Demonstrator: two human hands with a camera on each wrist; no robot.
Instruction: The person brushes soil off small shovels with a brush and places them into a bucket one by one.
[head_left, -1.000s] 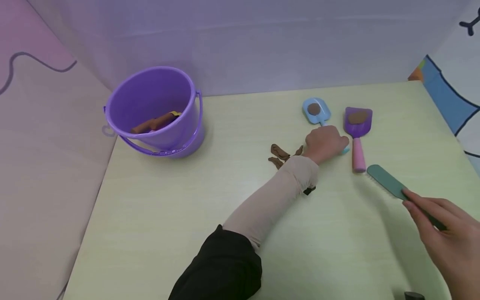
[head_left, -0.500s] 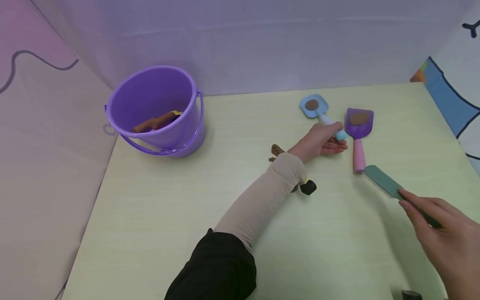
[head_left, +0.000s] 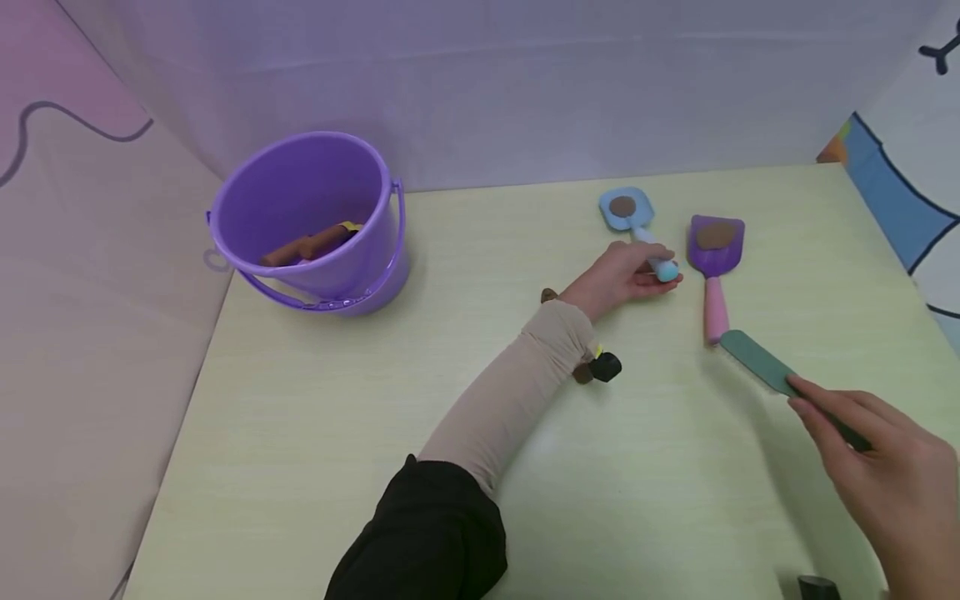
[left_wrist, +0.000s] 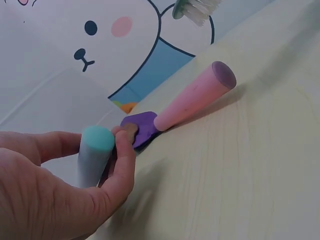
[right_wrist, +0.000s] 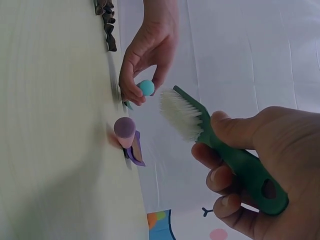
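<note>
My left hand [head_left: 617, 280] grips the pale handle of a light blue toy shovel [head_left: 644, 215], whose turquoise end [left_wrist: 98, 138] sticks out between thumb and fingers. A flat brown patch [head_left: 622, 207] shows in its scoop. In my right hand [head_left: 892, 454] is a green brush [head_left: 759, 362], held by its handle; the right wrist view shows its white bristles [right_wrist: 181, 116] turned toward the left hand. A purple toy shovel [head_left: 712, 263] with a pink handle [left_wrist: 192, 97] lies on the table between the hands, also with a brown patch [head_left: 716, 235]. The brush tip overlaps that handle's end in the head view.
A purple bucket [head_left: 330, 287] with brown pieces [head_left: 315, 243] inside stands at the back left. Partly hidden under the left wrist are brown pieces and a black piece [head_left: 605, 367]. A dark cylindrical object [head_left: 817, 588] stands at the front edge. A cloth wall [head_left: 510, 100] borders the table's back.
My left hand has rolled over, exposing the blue shovel's handle end, and moved slightly left; the shovel's scoop shifted a little with it. The right hand and brush drifted slightly left.
</note>
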